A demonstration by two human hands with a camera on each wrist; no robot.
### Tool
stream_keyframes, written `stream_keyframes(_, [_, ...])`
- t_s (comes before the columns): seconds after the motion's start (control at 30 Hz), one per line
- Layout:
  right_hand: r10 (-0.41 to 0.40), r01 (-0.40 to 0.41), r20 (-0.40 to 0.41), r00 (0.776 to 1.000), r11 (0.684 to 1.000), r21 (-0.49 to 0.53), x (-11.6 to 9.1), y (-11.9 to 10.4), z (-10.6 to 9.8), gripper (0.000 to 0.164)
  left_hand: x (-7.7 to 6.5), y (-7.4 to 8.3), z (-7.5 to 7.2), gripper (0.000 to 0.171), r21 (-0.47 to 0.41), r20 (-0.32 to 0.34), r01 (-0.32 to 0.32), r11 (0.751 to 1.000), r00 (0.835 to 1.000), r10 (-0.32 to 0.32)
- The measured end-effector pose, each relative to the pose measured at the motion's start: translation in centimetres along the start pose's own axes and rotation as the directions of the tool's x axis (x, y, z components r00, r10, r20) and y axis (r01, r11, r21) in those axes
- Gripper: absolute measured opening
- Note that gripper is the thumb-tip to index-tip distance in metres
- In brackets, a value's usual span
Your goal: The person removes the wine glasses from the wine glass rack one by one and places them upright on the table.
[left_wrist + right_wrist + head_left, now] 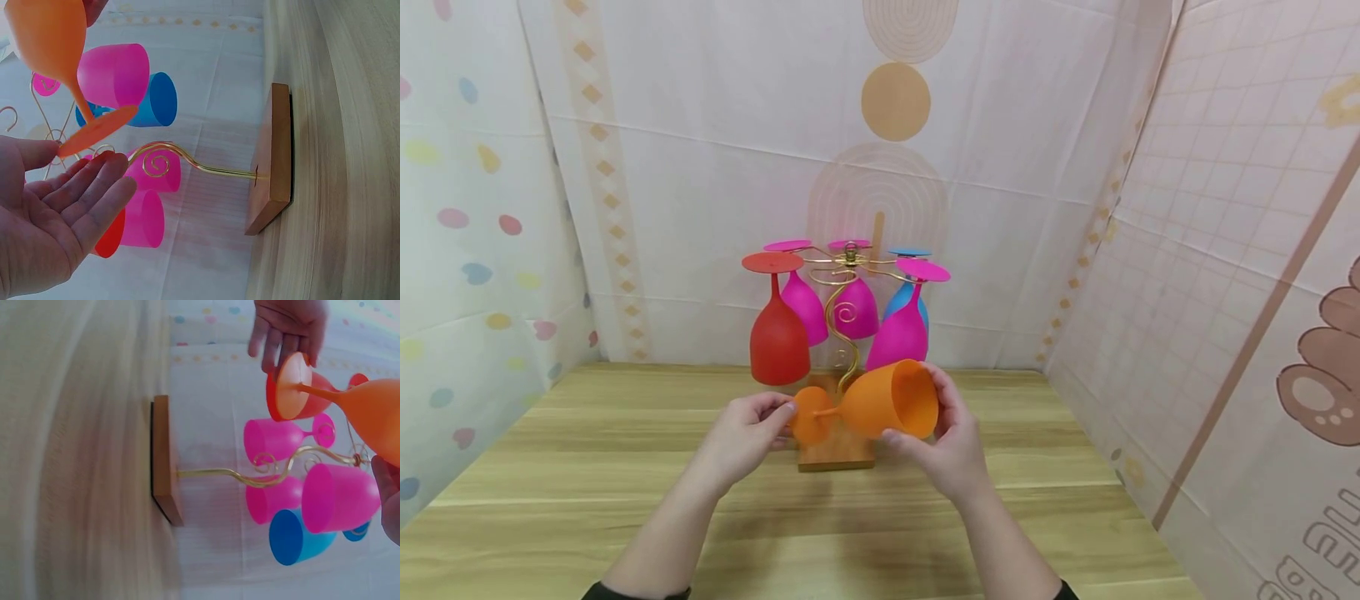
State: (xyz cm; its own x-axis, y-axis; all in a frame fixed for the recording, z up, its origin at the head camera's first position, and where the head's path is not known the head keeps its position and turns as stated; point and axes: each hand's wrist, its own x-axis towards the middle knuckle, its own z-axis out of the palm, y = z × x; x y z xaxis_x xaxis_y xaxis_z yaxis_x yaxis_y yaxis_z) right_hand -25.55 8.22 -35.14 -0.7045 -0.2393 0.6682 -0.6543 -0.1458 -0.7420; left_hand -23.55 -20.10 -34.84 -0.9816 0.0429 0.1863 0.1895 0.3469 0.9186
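Observation:
An orange wine glass [871, 402] is held on its side in front of a gold wire glass rack [853, 348], its mouth turned to the right. My left hand [741, 437] pinches the edge of its foot between thumb and fingers, as the left wrist view also shows. Round the bowl, near the rim, my right hand [957, 454] grips with the thumb below and fingers behind. Upside down on the rack hang a red glass [779, 342], a blue glass [161, 100] and three pink glasses [901, 337], feet at the top. The nearest pink bowl partly overlaps the orange one.
The rack's wooden base [837, 454] stands on a wood-grain table [625, 500], just below the held glass. Patterned cloth [715, 183] hangs behind the table and along both sides.

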Motion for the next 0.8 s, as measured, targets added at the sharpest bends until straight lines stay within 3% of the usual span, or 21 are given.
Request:
stream_keyframes(0.3, [-0.029,0.028,-0.021,0.999,0.999,-0.041,0.6,-0.9,-1.9,0.070,0.1,-0.1,0.4,0.040,0.076,0.001,-0.031,0.997,1.000,0.031])
stream_keyframes(0.53, [-0.007,0.004,-0.052,0.999,0.998,-0.056,0.7,-1.5,-3.0,0.070,0.0,-0.5,0.6,0.034,0.279,-0.025,-0.095,0.956,0.994,0.106])
stream_keyframes(0.8, [0.009,-0.019,-0.121,0.993,0.996,-0.085,1.0,-2.1,-4.5,0.067,0.1,-0.4,0.8,0.031,0.334,-0.008,-0.101,0.937,0.994,0.110])
